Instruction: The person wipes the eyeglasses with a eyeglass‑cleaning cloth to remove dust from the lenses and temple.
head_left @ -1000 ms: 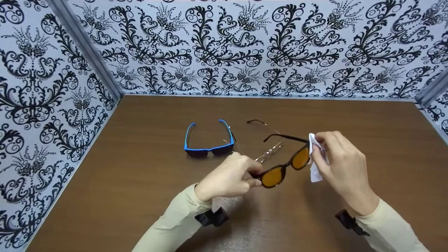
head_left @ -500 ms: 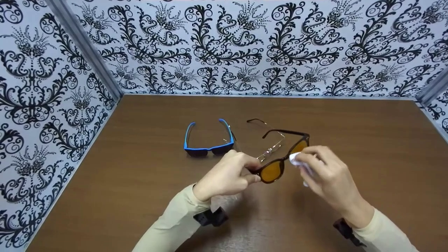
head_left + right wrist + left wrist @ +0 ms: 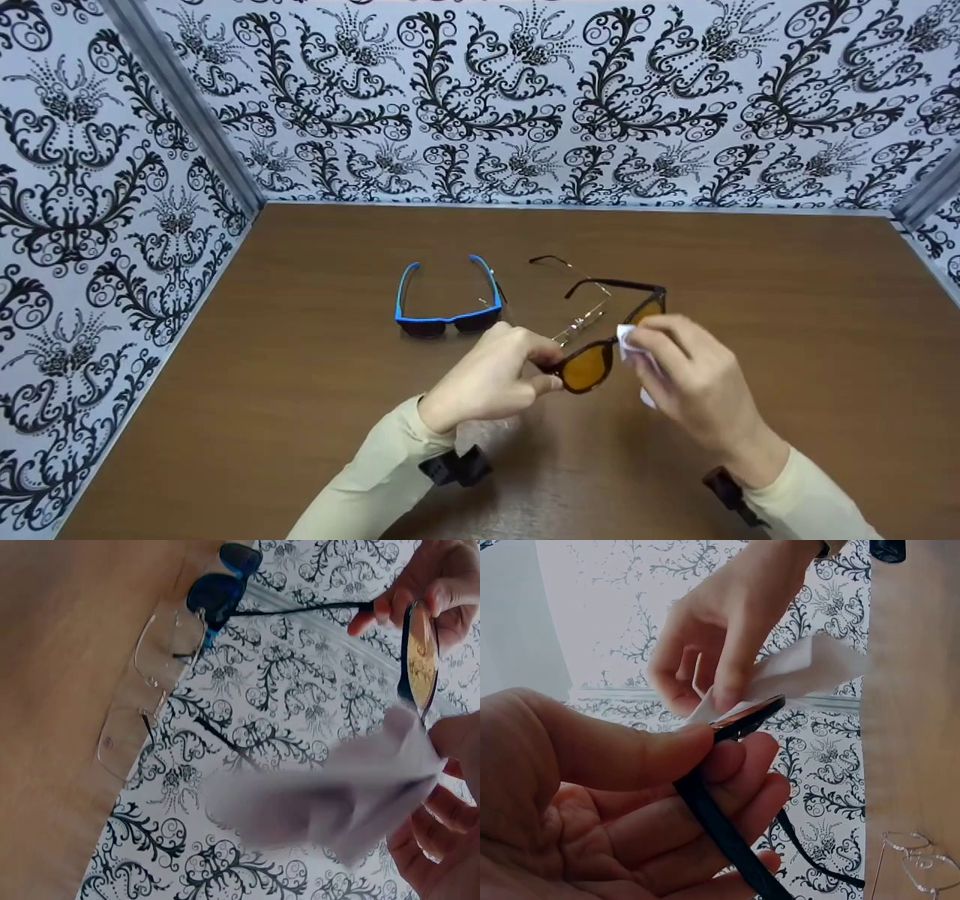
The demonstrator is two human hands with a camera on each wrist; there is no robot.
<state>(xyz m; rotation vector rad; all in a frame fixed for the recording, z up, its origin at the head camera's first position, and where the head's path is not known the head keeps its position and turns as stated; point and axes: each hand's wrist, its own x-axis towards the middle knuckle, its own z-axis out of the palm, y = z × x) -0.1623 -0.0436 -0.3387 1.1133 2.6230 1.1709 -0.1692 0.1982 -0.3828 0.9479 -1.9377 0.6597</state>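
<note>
My left hand (image 3: 491,379) pinches a pair of dark-framed sunglasses (image 3: 587,367) with amber lenses at the left end of the frame. In the left wrist view, the thumb lies on top of the rim and fingers are beneath it. The sunglasses are held above the table, their temples unfolded. My right hand (image 3: 694,375) grips a white cloth (image 3: 628,343) between thumb and fingers, against the right lens near the bridge. Cloth and fingers hide much of that lens. In the right wrist view, the loose part of the cloth (image 3: 322,795) hangs free.
Blue-framed sunglasses (image 3: 448,320) with dark lenses rest on the brown table (image 3: 322,300), left of the held pair. Thin wire-framed glasses (image 3: 577,324) lie just behind my hands, partly covered. Patterned walls (image 3: 480,97) stand at the back and left.
My right hand has moved the cloth leftward from the outer right end of the frame to near the bridge. The left hand keeps its hold, and the sunglasses have tilted slightly.
</note>
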